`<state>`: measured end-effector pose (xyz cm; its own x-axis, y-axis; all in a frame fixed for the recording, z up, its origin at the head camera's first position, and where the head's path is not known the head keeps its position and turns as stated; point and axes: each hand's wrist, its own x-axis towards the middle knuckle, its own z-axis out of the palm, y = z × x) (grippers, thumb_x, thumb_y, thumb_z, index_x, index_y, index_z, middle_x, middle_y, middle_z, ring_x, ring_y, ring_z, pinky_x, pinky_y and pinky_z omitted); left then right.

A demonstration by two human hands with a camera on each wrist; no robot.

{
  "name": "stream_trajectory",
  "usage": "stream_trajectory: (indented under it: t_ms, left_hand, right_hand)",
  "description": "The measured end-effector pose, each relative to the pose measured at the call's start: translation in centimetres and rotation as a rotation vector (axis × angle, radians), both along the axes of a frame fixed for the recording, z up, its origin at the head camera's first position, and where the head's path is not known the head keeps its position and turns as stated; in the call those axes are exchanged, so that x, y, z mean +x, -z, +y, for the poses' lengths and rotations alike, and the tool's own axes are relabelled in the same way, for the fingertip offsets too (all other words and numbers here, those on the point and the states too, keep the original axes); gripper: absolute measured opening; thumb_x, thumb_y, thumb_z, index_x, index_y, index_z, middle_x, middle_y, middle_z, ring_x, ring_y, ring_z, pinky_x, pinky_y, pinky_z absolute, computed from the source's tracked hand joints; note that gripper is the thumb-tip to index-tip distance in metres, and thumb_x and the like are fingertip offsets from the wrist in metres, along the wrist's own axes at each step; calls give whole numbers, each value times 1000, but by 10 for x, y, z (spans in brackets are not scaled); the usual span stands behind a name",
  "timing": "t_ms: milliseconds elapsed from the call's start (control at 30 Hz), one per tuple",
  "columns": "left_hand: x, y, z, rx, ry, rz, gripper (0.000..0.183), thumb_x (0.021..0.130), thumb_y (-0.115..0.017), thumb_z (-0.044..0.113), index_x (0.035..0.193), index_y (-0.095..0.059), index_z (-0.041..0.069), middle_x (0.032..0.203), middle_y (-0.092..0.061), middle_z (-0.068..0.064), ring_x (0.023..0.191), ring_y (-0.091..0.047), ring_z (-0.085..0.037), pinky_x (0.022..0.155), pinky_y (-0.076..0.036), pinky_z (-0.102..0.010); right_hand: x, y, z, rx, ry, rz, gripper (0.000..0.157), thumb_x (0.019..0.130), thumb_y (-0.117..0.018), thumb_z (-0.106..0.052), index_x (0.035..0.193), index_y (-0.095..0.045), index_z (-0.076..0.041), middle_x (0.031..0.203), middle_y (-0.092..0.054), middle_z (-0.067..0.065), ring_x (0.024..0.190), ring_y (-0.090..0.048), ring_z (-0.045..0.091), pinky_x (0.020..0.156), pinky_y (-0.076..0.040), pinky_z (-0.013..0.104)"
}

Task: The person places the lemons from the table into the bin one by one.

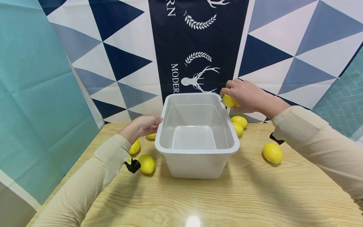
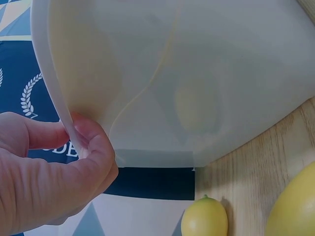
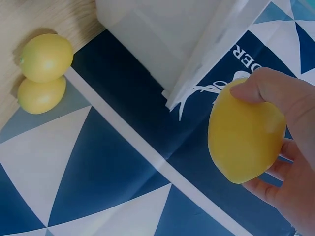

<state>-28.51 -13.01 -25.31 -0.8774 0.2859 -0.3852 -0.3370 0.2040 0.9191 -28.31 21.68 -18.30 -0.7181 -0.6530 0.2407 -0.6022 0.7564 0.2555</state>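
A light grey plastic basin (image 1: 197,165) stands on the wooden table, and nothing lies inside it. My left hand (image 1: 144,125) pinches its left rim between thumb and fingers, seen close up in the left wrist view. In my right hand (image 1: 246,94) is a yellow lemon (image 3: 246,132), gripped between thumb and fingers. That hand is raised beside the basin's far right corner, with the lemon just outside the rim in the head view. Part of the lemon is hidden by the fingers.
Right of the basin, two lemons (image 1: 239,121) lie close together, and a single lemon (image 1: 273,153) lies farther right. Several lemons, one of them a near lemon (image 1: 146,164), lie left of the basin. A patterned cloth (image 1: 136,56) hangs behind the table (image 1: 158,201).
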Motion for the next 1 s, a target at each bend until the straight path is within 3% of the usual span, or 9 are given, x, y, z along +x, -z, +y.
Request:
stream_trajectory:
  t_ms: [500,1000]
  left_hand:
    - [1,-2,1,8,-30,-27,41,104,-41,13,140,-39,-7,107,-48,-4,91,-47,-12,71,-51,-14]
    - [1,-2,1,-14,-24,-14,40,104,-41,13,139,-41,-7,105,-47,-4,88,-45,-12,71,-49,-15]
  right_hand:
    - [1,-18,-21,18,21,-64,50,67,-82,-9,114,-64,-11,105,-62,15,95,-54,31,84,-54,46]
    - [-6,-32,-41,34,121,-208,50,72,-81,-11,119,-62,-13,114,-60,15,104,-53,33,90,-56,50]
